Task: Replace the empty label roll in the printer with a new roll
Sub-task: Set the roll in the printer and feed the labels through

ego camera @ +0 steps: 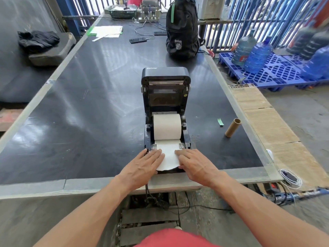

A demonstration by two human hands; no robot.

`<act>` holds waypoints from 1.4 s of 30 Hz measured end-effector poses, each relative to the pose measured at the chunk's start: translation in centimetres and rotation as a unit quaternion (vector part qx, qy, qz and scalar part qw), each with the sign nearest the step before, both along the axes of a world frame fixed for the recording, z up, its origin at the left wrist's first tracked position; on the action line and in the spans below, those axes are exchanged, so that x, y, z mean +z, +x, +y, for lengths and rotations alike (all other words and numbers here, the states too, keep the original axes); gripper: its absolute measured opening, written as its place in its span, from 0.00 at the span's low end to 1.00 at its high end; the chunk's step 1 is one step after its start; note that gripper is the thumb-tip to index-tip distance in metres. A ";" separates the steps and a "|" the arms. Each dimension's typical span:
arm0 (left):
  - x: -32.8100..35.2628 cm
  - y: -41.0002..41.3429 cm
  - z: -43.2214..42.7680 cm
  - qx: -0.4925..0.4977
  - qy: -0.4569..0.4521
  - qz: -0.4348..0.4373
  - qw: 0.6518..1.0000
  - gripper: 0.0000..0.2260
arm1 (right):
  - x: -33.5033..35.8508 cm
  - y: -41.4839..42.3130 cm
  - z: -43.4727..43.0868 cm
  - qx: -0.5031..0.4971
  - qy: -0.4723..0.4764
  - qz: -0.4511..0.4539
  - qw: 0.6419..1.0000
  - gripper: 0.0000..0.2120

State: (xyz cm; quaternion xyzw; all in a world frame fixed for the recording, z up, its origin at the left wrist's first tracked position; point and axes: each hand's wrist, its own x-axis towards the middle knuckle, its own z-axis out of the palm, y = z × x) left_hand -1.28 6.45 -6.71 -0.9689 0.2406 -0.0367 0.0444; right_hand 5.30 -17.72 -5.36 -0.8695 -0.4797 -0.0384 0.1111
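Note:
A black label printer (165, 97) stands near the table's front edge with its lid tipped back. A full white label roll (167, 127) sits in its bay between the side holders. The roll's loose end (169, 155) runs forward over the printer's front. My left hand (146, 163) lies flat on the left edge of that strip and my right hand (194, 164) lies flat on its right edge, fingers extended. An empty brown cardboard core (232, 127) lies on the table to the right of the printer.
A small green tape scrap (220, 121) lies beside the core. A black backpack (182, 29) stands behind the printer; a phone (138, 40), papers (106, 31) and a power strip (148, 18) sit at the far end. Cables hang below the black table's front edge (106, 182).

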 end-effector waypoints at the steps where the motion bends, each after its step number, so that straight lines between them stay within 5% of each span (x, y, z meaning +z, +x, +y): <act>1: 0.0 -0.2 -0.1 -0.007 -0.002 -0.019 1.000 0.28 | 0.1 0.0 0.0 0.000 -0.001 -0.001 1.000 0.03; 6: -0.5 -0.6 -0.4 -0.011 -0.027 -0.096 0.995 0.28 | 0.2 -0.5 0.1 -0.001 0.020 -0.005 1.000 0.05; 14: -1.2 -0.6 -0.6 -0.010 -0.066 -0.114 0.991 0.14 | 0.2 -0.9 0.1 -0.005 0.026 -0.007 1.000 0.08; 19: -1.0 -0.7 -0.5 -0.026 -0.095 -0.118 0.988 0.16 | 0.2 -1.3 -0.1 -0.001 0.025 -0.007 1.000 0.07; 33: -0.9 -1.6 0.0 -0.064 -0.122 -0.084 0.987 0.13 | -0.2 -1.0 -0.2 -0.029 0.091 0.002 0.995 0.07; 42: 1.6 -1.3 -0.2 -0.055 -0.152 0.000 0.987 0.16 | -0.2 0.3 0.2 -0.011 0.050 -0.016 0.999 0.05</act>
